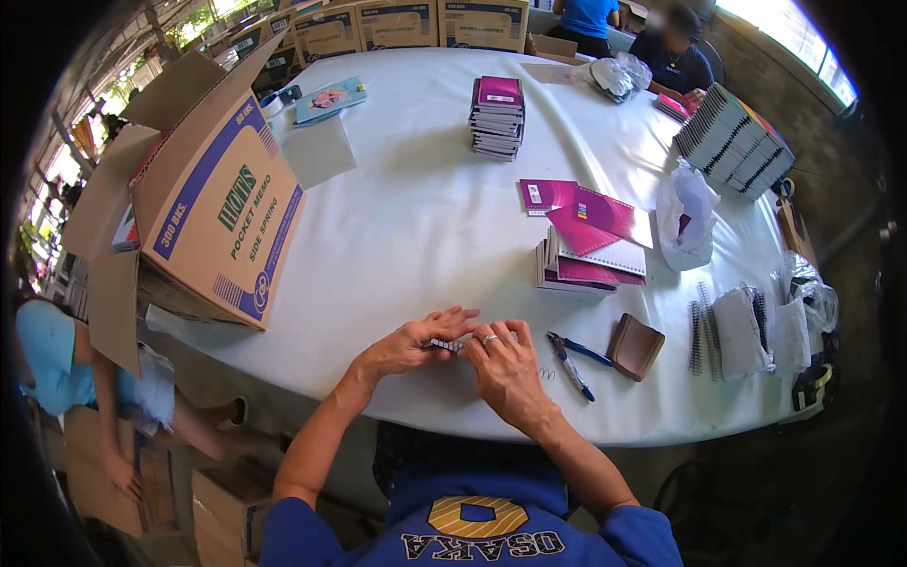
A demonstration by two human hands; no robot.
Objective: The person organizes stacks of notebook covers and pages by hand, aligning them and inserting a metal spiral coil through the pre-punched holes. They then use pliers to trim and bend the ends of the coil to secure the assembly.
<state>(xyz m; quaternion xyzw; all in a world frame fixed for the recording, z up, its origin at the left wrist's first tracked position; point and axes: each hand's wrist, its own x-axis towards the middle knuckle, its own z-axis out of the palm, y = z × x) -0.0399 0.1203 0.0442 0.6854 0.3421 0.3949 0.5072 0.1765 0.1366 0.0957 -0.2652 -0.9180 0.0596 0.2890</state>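
Note:
My left hand (416,342) grips a small notebook (444,346) by the table's near edge, its punched or coiled edge showing between my hands. The fingers of my right hand (505,370), one with a ring, are bent over the same edge; most of the notebook is hidden beneath them. A piece of wire coil (547,375) lies just beside my right hand. Farther right are a pen (571,367), a dark blue pen-like tool (586,351) and a brown block (635,347). Beyond them sits a pile of punched white pages (609,255) with loose purple covers (590,227).
A stack of purple notebooks (497,123) stands farther back. At left leans a big open carton (213,208). Bundled notebooks (735,142), a plastic bag (685,217) and wire coils (704,331) line the right side. Another person (673,57) sits at the far right; someone's arm (118,454) shows lower left.

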